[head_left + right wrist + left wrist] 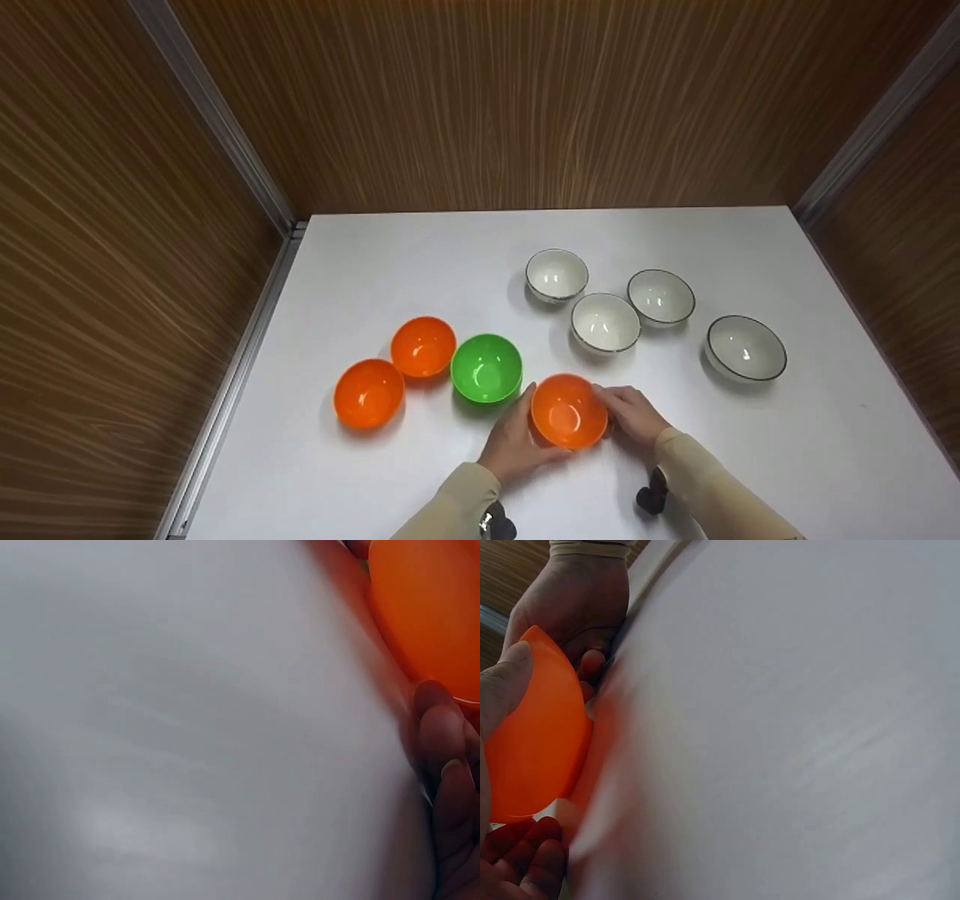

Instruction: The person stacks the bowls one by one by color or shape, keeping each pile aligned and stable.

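Observation:
Between my two hands is an orange bowl (569, 412) at the near middle of the white table, its inside facing up. My left hand (516, 444) grips its left side, with the thumb along the near side and fingers at the far left. At the right, my right hand (634, 414) holds the bowl by its rim and wall. In the left wrist view the orange bowl (544, 735) shows from the side, low over the tabletop, a thumb on its wall. Curled fingers (441, 727) lie beside it in the right wrist view. Whether its base touches the table is hidden.
A green bowl (487, 368) stands just left of the held one. Farther left are two orange bowls (424, 346) (369, 394). Several white bowls with dark rims (606, 323) stand at the back right. Wood-grain panels (540, 105) enclose the white table (405, 262).

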Action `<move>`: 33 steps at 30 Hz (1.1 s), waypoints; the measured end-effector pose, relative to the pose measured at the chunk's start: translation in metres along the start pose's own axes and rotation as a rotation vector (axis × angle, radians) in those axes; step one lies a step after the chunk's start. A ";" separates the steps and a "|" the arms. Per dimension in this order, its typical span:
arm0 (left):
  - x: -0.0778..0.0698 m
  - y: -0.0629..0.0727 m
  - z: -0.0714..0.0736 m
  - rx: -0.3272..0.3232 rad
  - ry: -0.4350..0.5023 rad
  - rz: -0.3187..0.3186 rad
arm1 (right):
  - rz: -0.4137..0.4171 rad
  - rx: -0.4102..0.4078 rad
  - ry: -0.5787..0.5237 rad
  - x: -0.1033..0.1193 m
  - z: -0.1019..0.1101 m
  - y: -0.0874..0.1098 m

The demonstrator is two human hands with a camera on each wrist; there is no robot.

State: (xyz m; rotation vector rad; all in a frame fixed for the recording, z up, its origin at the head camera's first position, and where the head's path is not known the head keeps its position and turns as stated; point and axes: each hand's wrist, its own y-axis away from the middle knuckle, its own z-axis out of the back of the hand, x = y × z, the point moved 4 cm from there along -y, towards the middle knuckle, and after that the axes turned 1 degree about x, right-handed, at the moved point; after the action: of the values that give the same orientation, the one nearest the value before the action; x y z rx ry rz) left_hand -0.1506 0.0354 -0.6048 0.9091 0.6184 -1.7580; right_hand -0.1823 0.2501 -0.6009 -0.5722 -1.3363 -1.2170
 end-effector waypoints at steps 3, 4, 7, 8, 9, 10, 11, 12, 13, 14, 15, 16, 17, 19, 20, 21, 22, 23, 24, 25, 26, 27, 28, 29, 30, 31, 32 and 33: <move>0.000 0.001 0.000 -0.002 0.015 0.000 | -0.020 -0.008 -0.004 0.000 0.000 0.001; -0.001 0.001 0.000 -0.002 0.020 -0.001 | -0.018 -0.011 -0.002 -0.002 0.001 0.000; -0.001 0.002 0.001 -0.005 0.032 -0.018 | -0.019 -0.024 0.002 -0.016 0.002 -0.006; -0.001 0.003 0.001 -0.007 0.035 -0.030 | -0.011 -0.024 0.002 -0.017 0.002 -0.007; -0.002 0.003 0.002 -0.007 0.036 -0.038 | -0.002 -0.021 -0.001 -0.017 0.002 -0.007; -0.002 0.004 0.003 -0.007 0.034 -0.042 | 0.003 -0.020 -0.005 -0.017 0.002 -0.007; -0.001 0.005 0.003 -0.006 0.036 -0.045 | 0.006 -0.017 -0.014 -0.017 0.002 -0.007; -0.001 0.006 0.004 -0.004 0.041 -0.047 | 0.010 -0.015 -0.013 -0.017 0.001 -0.007; -0.001 0.007 0.005 0.002 0.045 -0.044 | 0.001 -0.016 -0.011 -0.016 0.001 -0.007; -0.001 0.008 0.006 0.006 0.046 -0.040 | -0.002 -0.017 -0.005 -0.016 0.001 -0.007; -0.001 0.010 0.007 0.012 0.040 -0.034 | -0.010 -0.017 -0.001 -0.016 0.001 -0.007; -0.001 0.011 0.008 0.017 0.040 -0.033 | -0.014 -0.017 0.006 -0.016 0.002 -0.007; -0.001 0.013 0.009 0.021 0.038 -0.033 | -0.015 -0.015 0.017 -0.016 0.002 -0.007; -0.002 0.016 0.013 0.024 0.022 -0.036 | -0.024 -0.011 0.025 -0.017 0.002 -0.007; -0.003 0.018 0.016 0.019 0.010 -0.045 | -0.023 -0.010 0.030 -0.017 0.003 -0.007; -0.005 0.020 0.019 0.013 0.002 -0.056 | -0.027 -0.011 0.036 -0.017 0.003 -0.007; -0.007 0.021 0.022 0.004 0.000 -0.068 | -0.028 -0.018 0.045 -0.017 0.003 -0.007; -0.009 0.023 0.026 -0.009 -0.004 -0.081 | -0.033 -0.026 0.046 -0.017 0.004 -0.007; -0.011 0.024 0.029 -0.025 -0.006 -0.100 | -0.040 -0.034 0.044 -0.017 0.004 -0.006; -0.014 0.024 0.033 -0.045 -0.006 -0.124 | -0.043 -0.047 0.046 -0.017 0.005 -0.006; -0.016 0.025 0.038 -0.064 0.000 -0.147 | -0.047 -0.060 0.050 -0.017 0.005 -0.006; -0.019 0.025 0.042 -0.079 0.006 -0.164 | -0.055 -0.074 0.049 -0.017 0.005 -0.005; -0.021 0.025 0.047 -0.095 0.016 -0.182 | -0.054 -0.086 0.051 -0.017 0.006 -0.004; -0.024 0.025 0.052 -0.109 0.024 -0.202 | -0.050 -0.097 0.058 -0.017 0.006 -0.003; -0.027 0.025 0.059 -0.122 0.027 -0.215 | -0.042 -0.104 0.063 -0.017 0.006 -0.002; -0.030 0.025 0.066 -0.133 0.031 -0.225 | -0.027 -0.109 0.073 -0.017 0.006 -0.001; -0.032 0.024 0.073 -0.145 0.031 -0.229 | -0.005 -0.112 0.085 -0.016 0.006 0.000; -0.034 0.024 0.080 -0.159 0.024 -0.235 | 0.017 -0.112 0.094 -0.016 0.005 0.001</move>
State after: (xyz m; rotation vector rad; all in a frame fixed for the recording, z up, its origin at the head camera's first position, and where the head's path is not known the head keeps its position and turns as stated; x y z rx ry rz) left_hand -0.1446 -0.0153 -0.5301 0.7725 0.8978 -1.8763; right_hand -0.1806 0.2602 -0.6139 -0.5971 -1.1879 -1.2953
